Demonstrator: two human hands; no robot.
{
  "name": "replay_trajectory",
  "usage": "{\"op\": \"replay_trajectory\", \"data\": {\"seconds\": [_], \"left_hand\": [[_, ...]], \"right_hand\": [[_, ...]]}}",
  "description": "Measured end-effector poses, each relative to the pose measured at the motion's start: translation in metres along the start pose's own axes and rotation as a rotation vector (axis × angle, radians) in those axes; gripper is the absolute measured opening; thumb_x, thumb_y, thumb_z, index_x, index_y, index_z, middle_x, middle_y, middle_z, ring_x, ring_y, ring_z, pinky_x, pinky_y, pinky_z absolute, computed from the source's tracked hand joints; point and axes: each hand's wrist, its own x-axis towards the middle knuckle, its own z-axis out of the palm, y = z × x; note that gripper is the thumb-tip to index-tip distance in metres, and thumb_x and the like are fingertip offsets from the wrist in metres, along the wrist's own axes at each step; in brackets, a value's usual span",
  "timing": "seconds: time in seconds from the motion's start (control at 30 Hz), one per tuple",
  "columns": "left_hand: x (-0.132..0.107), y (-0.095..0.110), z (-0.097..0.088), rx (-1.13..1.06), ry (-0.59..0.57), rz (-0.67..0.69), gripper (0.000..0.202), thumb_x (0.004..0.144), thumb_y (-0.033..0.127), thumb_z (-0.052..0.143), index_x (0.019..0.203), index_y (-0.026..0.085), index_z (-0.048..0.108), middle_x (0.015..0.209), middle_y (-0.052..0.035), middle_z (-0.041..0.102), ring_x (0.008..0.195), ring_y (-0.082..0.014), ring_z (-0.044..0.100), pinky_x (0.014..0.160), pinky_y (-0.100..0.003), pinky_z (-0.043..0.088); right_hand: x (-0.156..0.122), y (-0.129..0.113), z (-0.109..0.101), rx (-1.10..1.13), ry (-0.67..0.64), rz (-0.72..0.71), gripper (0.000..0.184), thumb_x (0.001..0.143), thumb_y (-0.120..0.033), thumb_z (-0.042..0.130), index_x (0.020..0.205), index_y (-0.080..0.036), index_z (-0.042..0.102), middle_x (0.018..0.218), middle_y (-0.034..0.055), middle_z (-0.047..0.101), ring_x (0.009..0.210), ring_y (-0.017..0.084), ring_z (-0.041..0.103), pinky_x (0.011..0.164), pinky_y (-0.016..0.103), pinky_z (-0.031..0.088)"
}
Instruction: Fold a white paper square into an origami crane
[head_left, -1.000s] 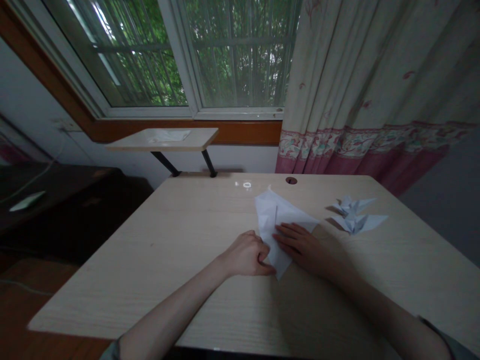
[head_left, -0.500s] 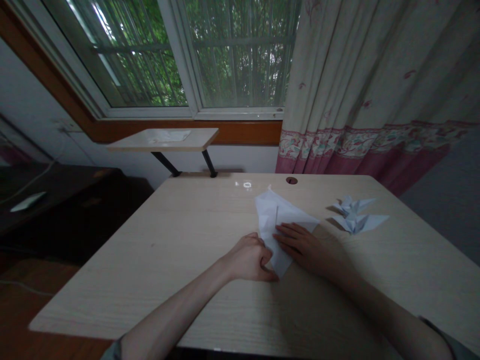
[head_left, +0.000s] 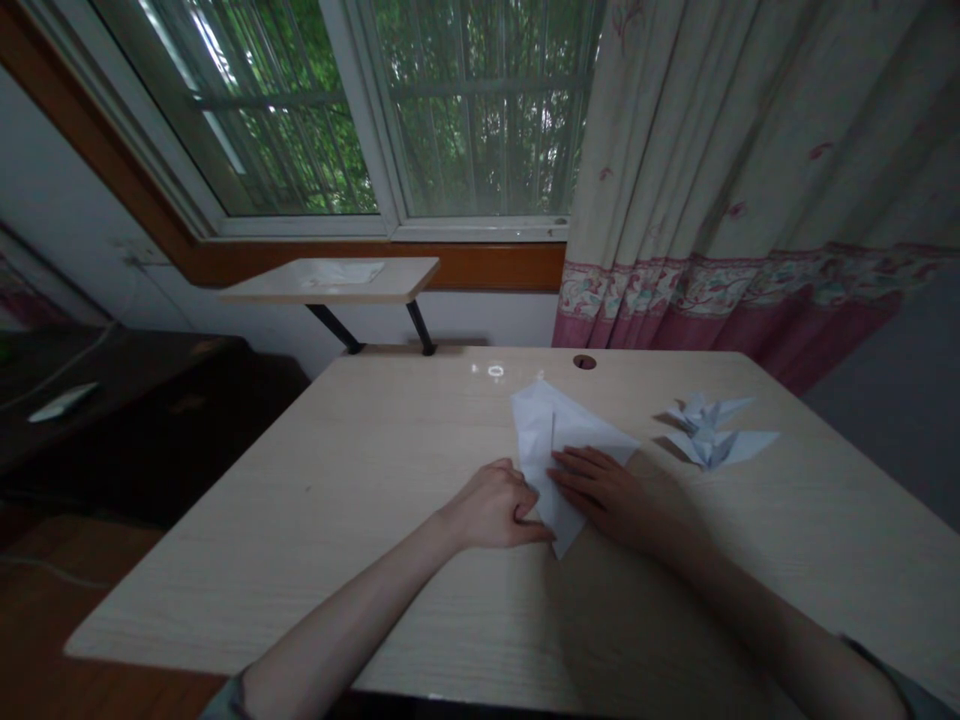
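Observation:
A folded sheet of white paper (head_left: pixel 536 425) lies flat on the pale wood-grain desk (head_left: pixel 360 450), one point towards me and a crease or flap edge down its middle. My left hand (head_left: pixel 493 508) rests at its lower left edge. Its fingers are curled in, and the thumb stretches along the paper near the bottom point. Flat on the sheet's right part, my right hand (head_left: pixel 611 500) presses down with fingers extended, covering some of it. To the right sit two folded paper cranes, a rear one (head_left: pixel 697 408) and a front one (head_left: pixel 712 450).
A small raised shelf (head_left: pixel 405 285) on black legs stands at the desk's back left, with a thin white item (head_left: pixel 345 272) on top. A round cable hole (head_left: pixel 584 362) is near the back edge. Behind are a window and a curtain (head_left: pixel 660 200).
My left thumb has moved slightly up along the paper's lower left edge, away from the bottom point. My right hand stays in place on the sheet.

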Motion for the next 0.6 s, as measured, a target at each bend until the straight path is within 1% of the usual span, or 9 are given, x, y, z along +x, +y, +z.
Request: {"op": "replay_trajectory", "data": {"seconds": [0.1,0.2,0.3,0.4,0.6], "left_hand": [[0.000,-0.005,-0.005,0.075,0.036,-0.036,0.050,0.092,0.052,0.058,0.055,0.018,0.051,0.056,0.0020,0.057,0.060,-0.0140,0.056,0.073,-0.030,0.038],[-0.001,-0.012,-0.008,0.180,0.076,-0.085,0.047,0.098,0.047,0.050,0.061,0.019,0.057,0.062,0.0001,0.062,0.066,-0.0156,0.059,0.077,-0.031,0.037],[-0.002,-0.016,-0.010,0.297,0.096,-0.140,0.041,0.099,0.043,0.049,0.069,0.019,0.062,0.068,-0.0021,0.065,0.073,-0.0178,0.060,0.078,-0.033,0.036],[-0.002,-0.018,-0.011,0.380,0.107,-0.173,0.037,0.099,0.042,0.050,0.073,0.020,0.065,0.073,-0.0035,0.067,0.077,-0.0191,0.061,0.079,-0.034,0.035],[-0.002,-0.016,-0.014,0.422,0.137,-0.208,0.033,0.098,0.042,0.053,0.078,0.020,0.068,0.077,-0.0039,0.070,0.079,-0.0194,0.062,0.079,-0.035,0.034]], "right_hand": [[0.000,0.000,0.000,0.002,-0.002,-0.012,0.037,0.100,-0.028,0.045,0.133,-0.028,0.060,0.147,0.0054,0.052,0.136,0.024,0.046,0.115,0.051,0.036],[0.000,0.000,0.000,-0.008,0.009,-0.022,0.037,0.100,-0.027,0.045,0.134,-0.028,0.060,0.146,0.0046,0.052,0.137,0.024,0.046,0.116,0.050,0.035],[0.000,0.001,0.002,-0.011,0.022,-0.023,0.038,0.099,-0.025,0.046,0.135,-0.030,0.059,0.146,0.0037,0.052,0.137,0.023,0.046,0.116,0.050,0.035],[0.001,0.001,0.002,-0.012,0.009,-0.022,0.039,0.099,-0.025,0.046,0.135,-0.030,0.058,0.146,0.0038,0.052,0.136,0.024,0.046,0.116,0.051,0.035],[0.001,-0.002,-0.002,-0.009,-0.007,-0.010,0.037,0.100,-0.026,0.045,0.134,-0.028,0.060,0.146,0.0048,0.053,0.136,0.024,0.047,0.116,0.051,0.035]]}}
